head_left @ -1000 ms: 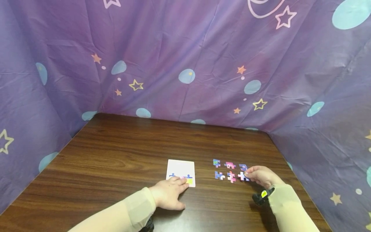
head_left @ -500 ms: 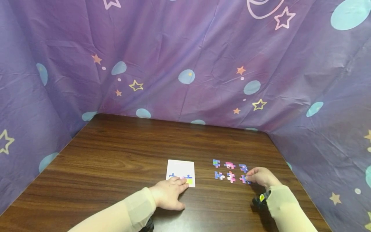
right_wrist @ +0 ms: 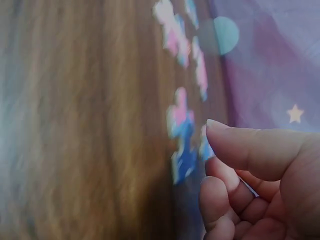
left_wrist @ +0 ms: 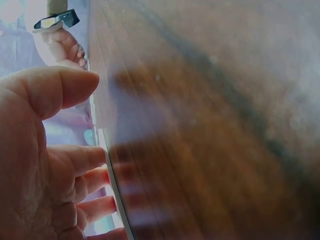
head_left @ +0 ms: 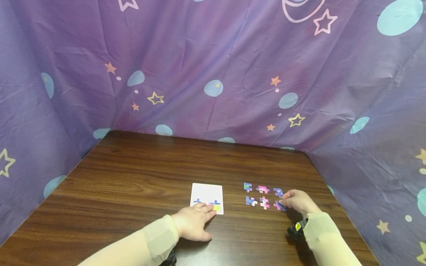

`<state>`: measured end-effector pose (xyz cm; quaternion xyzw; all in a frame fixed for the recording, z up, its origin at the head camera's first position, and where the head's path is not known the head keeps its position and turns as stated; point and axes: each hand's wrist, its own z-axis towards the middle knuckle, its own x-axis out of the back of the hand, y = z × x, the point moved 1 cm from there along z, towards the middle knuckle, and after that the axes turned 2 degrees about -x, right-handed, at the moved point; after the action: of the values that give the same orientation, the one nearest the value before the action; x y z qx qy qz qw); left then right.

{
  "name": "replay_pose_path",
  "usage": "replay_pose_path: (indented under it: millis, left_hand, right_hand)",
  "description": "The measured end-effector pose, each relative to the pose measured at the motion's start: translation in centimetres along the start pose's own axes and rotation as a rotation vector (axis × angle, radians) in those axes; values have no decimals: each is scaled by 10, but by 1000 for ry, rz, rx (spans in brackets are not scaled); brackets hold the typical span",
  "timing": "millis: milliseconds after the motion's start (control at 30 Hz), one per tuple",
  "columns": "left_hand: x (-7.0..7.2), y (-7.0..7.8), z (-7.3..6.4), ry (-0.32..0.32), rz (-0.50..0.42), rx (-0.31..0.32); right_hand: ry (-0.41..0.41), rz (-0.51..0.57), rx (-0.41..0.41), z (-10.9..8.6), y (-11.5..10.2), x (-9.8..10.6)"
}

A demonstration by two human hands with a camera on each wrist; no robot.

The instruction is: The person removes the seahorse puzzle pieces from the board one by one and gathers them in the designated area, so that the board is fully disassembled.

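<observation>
My left hand (head_left: 194, 221) rests with outstretched fingers on the lower part of a white puzzle board (head_left: 207, 191). Blue, yellow and pinkish puzzle sections (head_left: 217, 207) show along the board's lower edge, partly under the fingers. At the right, my right hand (head_left: 301, 203) hovers at the pink and blue jigsaw piece (head_left: 279, 205) of the near row. The right wrist view shows that jigsaw piece (right_wrist: 185, 150) lying on the table, apart from the thumb (right_wrist: 240, 145), with a gap between thumb and loosely bent fingers.
More jigsaw pieces lie in two rows: a blue-green one (head_left: 247, 187), a pink one (head_left: 263, 189), a blue one (head_left: 277, 192), a blue and white one (head_left: 250, 201) and a pink-white one (head_left: 264, 203). A purple star-patterned cloth (head_left: 186, 92) surrounds the brown table (head_left: 149, 166).
The near-row piece at my right fingers looked pale a second ago and now shows pink and blue, lying slightly lower. My right hand shifted only slightly; the left hand stays put.
</observation>
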<state>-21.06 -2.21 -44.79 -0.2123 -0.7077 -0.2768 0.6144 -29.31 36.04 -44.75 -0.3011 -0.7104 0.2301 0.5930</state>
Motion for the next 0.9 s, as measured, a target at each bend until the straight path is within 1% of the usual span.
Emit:
replay_pose_path:
  millis: [100, 167, 367, 433, 500, 567, 633, 667, 733, 800, 867, 900]
  left_hand:
    - [1, 0, 0, 2, 1, -3]
    - [2, 0, -1, 3, 1, -5]
    - [3, 1, -1, -2, -4, 0]
    - [3, 1, -1, -3, -4, 2]
    - [2, 1, -1, -4, -3, 3]
    - [2, 1, -1, -5, -4, 1]
    - [3, 1, -1, -7, -9, 0]
    - [3, 0, -2, -10, -12, -1]
    - [3, 0, -2, -16, -19, 0]
    - [3, 0, -1, -22, -30, 0]
    - [3, -2, 0, -27, -37, 1]
    - [3, -2, 1, -32, -41, 4]
  right_hand:
    - [-2, 20, 37, 1, -11, -3]
    - [-9, 51, 56, 2, -21, -8]
    - [-53, 159, 95, 1, -55, -30]
    - [-81, 185, 105, 1, -66, -40]
    - [-98, 184, 109, 0, -79, -52]
    - [-117, 186, 134, -1, -91, -66]
    - [-127, 183, 169, -2, -103, -81]
    - [-144, 195, 195, -3, -108, -89]
    - [-179, 226, 240, -4, -115, -104]
    - [-200, 252, 261, -4, -121, -117]
    - [-194, 259, 272, -3, -124, -127]
    - [-178, 253, 275, -3, -126, -131]
